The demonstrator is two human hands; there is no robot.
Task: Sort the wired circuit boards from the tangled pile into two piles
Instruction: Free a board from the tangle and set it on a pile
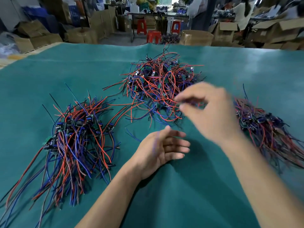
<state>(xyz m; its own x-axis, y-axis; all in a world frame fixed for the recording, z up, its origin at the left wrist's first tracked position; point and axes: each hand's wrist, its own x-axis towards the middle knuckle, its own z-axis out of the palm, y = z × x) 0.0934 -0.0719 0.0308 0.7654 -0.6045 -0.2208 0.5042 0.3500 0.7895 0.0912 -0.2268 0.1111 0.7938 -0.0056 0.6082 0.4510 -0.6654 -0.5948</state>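
A tangled pile (162, 86) of small circuit boards with red, blue and black wires lies at the middle of the green table cover (189, 186). A sorted pile (74, 137) with wires trailing toward me lies at the left. Another sorted pile (263, 127) lies at the right. My left hand (164, 145) rests palm-up on the cloth with straight fingers, and a blurred blue wire crosses it. My right hand (209, 109) is blurred over the near right edge of the tangled pile, thumb and fingers curled toward some wires; what it holds is unclear.
Beyond the table's far edge stand cardboard boxes (227, 30), red plastic stools (153, 36) and a workbench (158, 15). A person's light clothing (241, 12) shows at the back right. Bare cloth lies between the piles and in front of me.
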